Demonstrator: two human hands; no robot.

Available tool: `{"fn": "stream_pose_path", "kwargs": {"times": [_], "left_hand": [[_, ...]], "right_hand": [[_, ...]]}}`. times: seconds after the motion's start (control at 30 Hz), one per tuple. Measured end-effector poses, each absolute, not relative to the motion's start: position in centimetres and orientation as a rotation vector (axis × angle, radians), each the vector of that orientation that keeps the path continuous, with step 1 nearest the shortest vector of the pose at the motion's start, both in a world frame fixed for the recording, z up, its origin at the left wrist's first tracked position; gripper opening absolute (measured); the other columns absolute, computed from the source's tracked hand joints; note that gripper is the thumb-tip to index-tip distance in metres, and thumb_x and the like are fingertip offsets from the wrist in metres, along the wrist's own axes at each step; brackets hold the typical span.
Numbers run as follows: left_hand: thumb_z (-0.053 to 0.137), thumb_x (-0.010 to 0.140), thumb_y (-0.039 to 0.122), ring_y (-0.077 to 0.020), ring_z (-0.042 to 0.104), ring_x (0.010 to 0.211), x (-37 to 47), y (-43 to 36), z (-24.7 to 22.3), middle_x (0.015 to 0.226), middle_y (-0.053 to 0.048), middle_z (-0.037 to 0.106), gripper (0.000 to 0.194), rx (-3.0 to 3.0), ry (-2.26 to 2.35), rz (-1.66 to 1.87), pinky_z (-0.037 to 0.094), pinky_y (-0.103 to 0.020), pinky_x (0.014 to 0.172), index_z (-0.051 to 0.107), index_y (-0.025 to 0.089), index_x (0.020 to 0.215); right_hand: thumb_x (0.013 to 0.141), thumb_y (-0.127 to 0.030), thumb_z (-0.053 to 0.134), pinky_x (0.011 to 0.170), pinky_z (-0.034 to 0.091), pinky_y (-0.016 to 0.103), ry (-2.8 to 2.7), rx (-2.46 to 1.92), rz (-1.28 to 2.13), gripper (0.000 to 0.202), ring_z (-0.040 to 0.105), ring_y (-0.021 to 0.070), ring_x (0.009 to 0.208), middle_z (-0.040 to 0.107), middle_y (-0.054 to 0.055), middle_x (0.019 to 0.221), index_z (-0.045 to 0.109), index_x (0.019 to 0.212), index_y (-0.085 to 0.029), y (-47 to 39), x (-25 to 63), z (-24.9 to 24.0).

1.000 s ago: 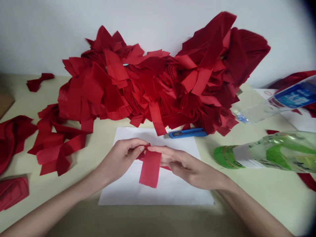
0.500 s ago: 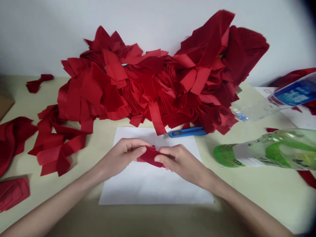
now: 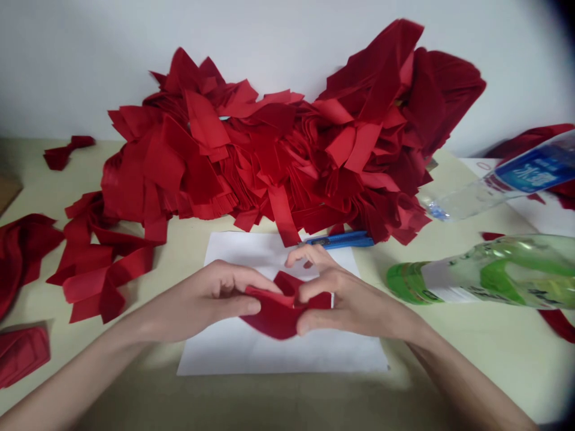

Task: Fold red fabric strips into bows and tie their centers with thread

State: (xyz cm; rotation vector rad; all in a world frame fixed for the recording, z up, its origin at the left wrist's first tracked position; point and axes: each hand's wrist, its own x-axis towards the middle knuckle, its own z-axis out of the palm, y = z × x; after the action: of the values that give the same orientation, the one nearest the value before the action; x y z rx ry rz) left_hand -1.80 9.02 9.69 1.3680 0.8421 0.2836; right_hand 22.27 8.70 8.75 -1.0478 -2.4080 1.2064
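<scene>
A folded piece of red cloth is spread partly open above a white sheet of paper. My left hand pinches its left side between thumb and fingers. On the right side, my right hand has its thumb and index finger on the cloth, with the other fingers raised and curled. A blue utility knife lies behind my right hand at the paper's back edge, partly covered by the fingers.
A large heap of red cloth strips lies against the wall. More red strips are at the left. A green-labelled bottle and a blue-labelled clear bottle lie on their sides at the right.
The red cloth has opened out wider and shows more of its surface. My right hand's fingers have lifted and spread, now partly covering the knife. My left hand still pinches the cloth, slightly lower.
</scene>
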Motion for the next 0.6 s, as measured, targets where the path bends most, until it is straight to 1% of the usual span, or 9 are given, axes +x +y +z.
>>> {"fn": "stream_pose_path", "kwargs": {"times": [0.07, 0.13, 0.2, 0.27, 0.3, 0.37, 0.47, 0.53, 0.6], "left_hand": [[0.059, 0.083, 0.030, -0.0180, 0.066, 0.078, -3.1, 9.4, 10.8, 0.093, -0.001, 0.073, 0.023, 1.413, 0.854, 0.247, 0.051, -0.025, 0.065, 0.070, 0.029, 0.103], [0.062, 0.081, 0.032, -0.0198, 0.067, 0.076, -4.3, 9.8, 11.5, 0.088, -0.001, 0.073, 0.019, 1.415, 0.897, 0.303, 0.053, -0.026, 0.065, 0.073, 0.029, 0.096], [0.062, 0.080, 0.033, -0.0219, 0.067, 0.079, -5.4, 10.3, 11.7, 0.089, -0.002, 0.073, 0.020, 1.436, 0.961, 0.346, 0.053, -0.027, 0.067, 0.073, 0.028, 0.095], [0.061, 0.080, 0.035, -0.0224, 0.067, 0.081, -6.3, 10.7, 11.2, 0.091, -0.002, 0.073, 0.022, 1.492, 1.069, 0.366, 0.053, -0.026, 0.067, 0.072, 0.028, 0.098], [0.062, 0.080, 0.035, -0.0218, 0.067, 0.082, -6.7, 10.9, 10.7, 0.092, -0.002, 0.073, 0.024, 1.515, 1.131, 0.380, 0.053, -0.025, 0.067, 0.071, 0.029, 0.100], [0.062, 0.080, 0.036, -0.0200, 0.066, 0.084, -7.2, 11.2, 9.7, 0.097, 0.000, 0.072, 0.026, 1.517, 1.226, 0.411, 0.052, -0.023, 0.067, 0.069, 0.031, 0.104], [0.060, 0.082, 0.036, -0.0184, 0.065, 0.091, -7.5, 11.5, 8.4, 0.105, 0.001, 0.070, 0.027, 1.456, 1.238, 0.413, 0.051, -0.022, 0.075, 0.067, 0.032, 0.108], [0.058, 0.084, 0.036, -0.0178, 0.064, 0.093, -7.1, 11.5, 7.8, 0.105, 0.001, 0.070, 0.028, 1.423, 1.206, 0.394, 0.051, -0.024, 0.079, 0.065, 0.031, 0.111], [0.056, 0.085, 0.034, -0.0176, 0.065, 0.090, -6.5, 11.3, 7.3, 0.101, 0.000, 0.071, 0.029, 1.397, 1.206, 0.390, 0.051, -0.026, 0.078, 0.064, 0.028, 0.113]], "right_hand": [[0.071, -0.045, 0.071, 0.101, 0.032, 0.033, -2.394, -0.928, 1.451, 0.025, 0.033, 0.0228, 0.127, 0.039, 0.003, 0.134, 0.069, 0.068, -0.020, 8.8, 23.3, 8.9], [0.074, -0.041, 0.069, 0.100, 0.034, 0.033, -2.298, -0.878, 1.689, 0.022, 0.039, 0.0221, 0.125, 0.043, 0.004, 0.133, 0.068, 0.072, -0.019, 8.8, 24.3, 8.7], [0.079, -0.038, 0.064, 0.089, 0.043, 0.030, -2.133, -0.914, 1.869, 0.020, 0.053, 0.0184, 0.106, 0.057, 0.006, 0.113, 0.066, 0.078, -0.018, 8.5, 25.1, 8.5], [0.082, -0.037, 0.061, 0.068, 0.046, 0.024, -1.911, -1.043, 1.954, 0.021, 0.057, 0.0130, 0.078, 0.061, 0.003, 0.086, 0.063, 0.080, -0.016, 8.2, 25.9, 8.2], [0.081, -0.037, 0.062, 0.060, 0.044, 0.022, -1.796, -1.119, 1.956, 0.022, 0.055, 0.0109, 0.069, 0.058, 0.001, 0.078, 0.061, 0.078, -0.015, 8.1, 26.3, 8.1], [0.078, -0.037, 0.065, 0.053, 0.040, 0.020, -1.595, -1.249, 1.897, 0.023, 0.050, 0.0085, 0.062, 0.055, -0.001, 0.072, 0.057, 0.074, -0.015, 7.8, 27.0, 7.8], [0.074, -0.034, 0.070, 0.056, 0.042, 0.020, -1.421, -1.385, 1.778, 0.022, 0.053, 0.0090, 0.062, 0.058, -0.001, 0.070, 0.058, 0.075, -0.016, 7.6, 27.6, 7.3], [0.073, -0.034, 0.071, 0.058, 0.045, 0.023, -1.331, -1.440, 1.703, 0.024, 0.056, 0.0110, 0.062, 0.060, -0.001, 0.068, 0.061, 0.085, -0.017, 7.7, 27.8, 6.8], [0.071, -0.034, 0.073, 0.058, 0.048, 0.025, -1.245, -1.460, 1.606, 0.037, 0.058, 0.0125, 0.062, 0.061, -0.001, 0.067, 0.061, 0.102, -0.019, 7.9, 27.9, 6.1]]}}
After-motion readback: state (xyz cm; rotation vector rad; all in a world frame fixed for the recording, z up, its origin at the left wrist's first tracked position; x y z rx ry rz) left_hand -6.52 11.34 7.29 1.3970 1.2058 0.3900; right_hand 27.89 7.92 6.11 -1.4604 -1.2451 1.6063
